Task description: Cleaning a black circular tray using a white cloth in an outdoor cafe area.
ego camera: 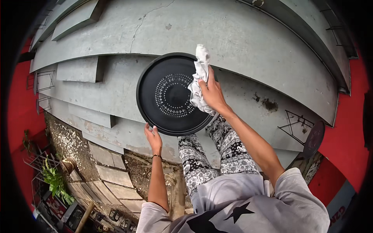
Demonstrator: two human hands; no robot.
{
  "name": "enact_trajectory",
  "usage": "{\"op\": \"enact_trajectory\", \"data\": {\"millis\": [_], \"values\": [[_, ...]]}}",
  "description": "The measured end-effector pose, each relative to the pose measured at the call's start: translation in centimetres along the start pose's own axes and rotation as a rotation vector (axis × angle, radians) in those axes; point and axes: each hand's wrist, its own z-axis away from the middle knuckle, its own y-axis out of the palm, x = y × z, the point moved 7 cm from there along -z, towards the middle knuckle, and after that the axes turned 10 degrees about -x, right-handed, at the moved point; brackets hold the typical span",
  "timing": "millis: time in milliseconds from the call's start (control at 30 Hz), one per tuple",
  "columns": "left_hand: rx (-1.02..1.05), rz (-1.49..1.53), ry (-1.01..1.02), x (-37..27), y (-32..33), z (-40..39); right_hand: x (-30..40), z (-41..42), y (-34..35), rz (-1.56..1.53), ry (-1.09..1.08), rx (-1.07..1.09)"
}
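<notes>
A round black metal table top (148, 90) with a raised rim and rings of small punched holes lies before me, above my knees. My right hand (214, 93) grips a crumpled white cloth (201, 65) over the right side of the disc. Part of the disc's right rim is hidden by the cloth and hand. My left hand (153, 137) is at the lower left rim, fingers apart, the fingertips touching or very near the edge; which cannot be told. What bears the disc is hidden beneath it.
Grey concrete tiers (116, 32) with raised blocks (77, 68) surround the disc. At right stands a round table on a thin metal frame (314, 139); similar small ones (35, 83) stand far left. Lower left are paving slabs (113, 174) and a potted plant (55, 180).
</notes>
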Motion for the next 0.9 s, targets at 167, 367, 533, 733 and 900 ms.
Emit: {"op": "enact_trajectory", "data": {"millis": [167,367,533,733,900], "values": [[-0.609,0.02,-0.351,7.4,1.3,-7.0,-1.3,-6.4,18.0,0.487,-0.553,-0.005],[-0.782,-0.089,-0.454,12.1,1.5,-10.3,-7.2,-8.1,29.3,0.518,-0.73,-0.151],[-0.785,-0.093,-0.453,13.5,1.5,-9.4,-8.5,-6.2,33.0,0.5,-0.842,-0.082],[-0.758,0.017,-0.486,13.1,2.8,-9.8,-8.7,1.9,37.9,0.527,-1.153,0.267],[-0.774,0.303,-0.269,18.3,1.5,-9.3,-12.6,11.0,35.1,0.478,-1.167,0.831]]}}
